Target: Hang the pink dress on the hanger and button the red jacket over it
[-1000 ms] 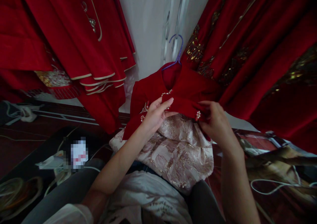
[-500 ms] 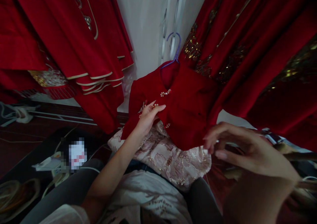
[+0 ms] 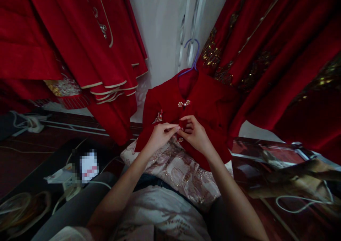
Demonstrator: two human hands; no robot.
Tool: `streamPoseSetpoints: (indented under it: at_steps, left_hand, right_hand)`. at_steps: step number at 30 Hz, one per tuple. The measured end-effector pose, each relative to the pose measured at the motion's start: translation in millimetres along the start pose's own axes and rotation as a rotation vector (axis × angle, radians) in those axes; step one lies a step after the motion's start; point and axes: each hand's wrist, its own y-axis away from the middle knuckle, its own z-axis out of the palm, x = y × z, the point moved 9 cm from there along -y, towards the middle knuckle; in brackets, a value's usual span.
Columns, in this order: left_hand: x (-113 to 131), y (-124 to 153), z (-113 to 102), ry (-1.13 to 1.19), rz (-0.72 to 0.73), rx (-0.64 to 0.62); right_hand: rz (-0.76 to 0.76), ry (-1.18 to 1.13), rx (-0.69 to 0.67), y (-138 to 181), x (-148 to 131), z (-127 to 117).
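While the left hand [image 3: 161, 136] is pinching narrowly at the front edge of a red jacket [image 3: 213, 98], the right hand [image 3: 197, 136] is meeting it, fingers curling; I cannot tell whether it is gripping cloth. Smooth and matte, the jacket is draping over crinkled, pale brocade [image 3: 170, 164] above the lap. A pearl-beaded clasp [image 3: 183, 103] is crossing its front, and a jewelled spray [image 3: 158, 117] is glinting beside. A purple hanger [image 3: 196, 56] is curving from its neck. Piped red garments [image 3: 114, 63] are hanging leftward; sequinned red drapes [image 3: 266, 56] are hanging rightward. Lower left, a rounded, clear-looking container [image 3: 49, 202] is holding something too dim to name. Half a second ago, the right hand was hovering apart from the left.
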Motion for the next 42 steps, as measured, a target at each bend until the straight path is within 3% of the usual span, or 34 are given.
streamPoseSetpoints:
  at_steps: [3, 6, 8, 13, 16, 19, 23, 29, 33, 42]
  left_hand:
    - [-4.2, -9.8, -17.6, -0.102, 0.058, 0.084]
    - [-13.4, -22.0, -52.4, -0.278, 0.144, 0.338]
    - [-29.8, -31.6, -67.4, -0.318, 0.126, 0.426]
    - [-65.1, -51.4, -66.4, -0.185, 0.066, 0.366]
    - [-65.7, -50.3, -68.3, -0.123, 0.092, 0.418]
    - [-61.4, -48.0, -70.7, -0.063, 0.092, 0.438]
    - [-55.0, -47.2, -69.0, 0.08, 0.067, 0.38]
    - [-48.9, -44.4, -68.2, 0.158, 0.051, 0.342]
    - [-48.1, -46.4, -72.3, 0.15, 0.042, 0.377]
    - [-43.5, -48.2, -74.5, 0.1, 0.047, 0.394]
  right_hand:
    - [0.009, 0.055, 0.03, -1.1, -0.4, -5.8]
    - [0.036, 0.137, 0.054, -1.8, -3.2, -18.0]
    - [0.055, 0.161, 0.031, -2.2, -2.9, -23.8]
    - [0.088, 0.168, -0.068, -1.9, 7.4, -26.3]
    - [0.1, 0.15, -0.134, -1.6, 13.3, -18.2]
    - [0.101, -0.032, -0.191, -6.5, 13.4, -1.4]
    - [0.014, -0.17, -0.068, -30.5, 9.6, 15.9]
    - [-0.019, 0.004, 0.051, -65.8, 20.2, 43.7]
    - [-0.071, 0.106, 0.141, -66.1, 18.5, 45.3]
    - [-0.094, 0.015, 0.213, -55.9, 25.1, 45.6]
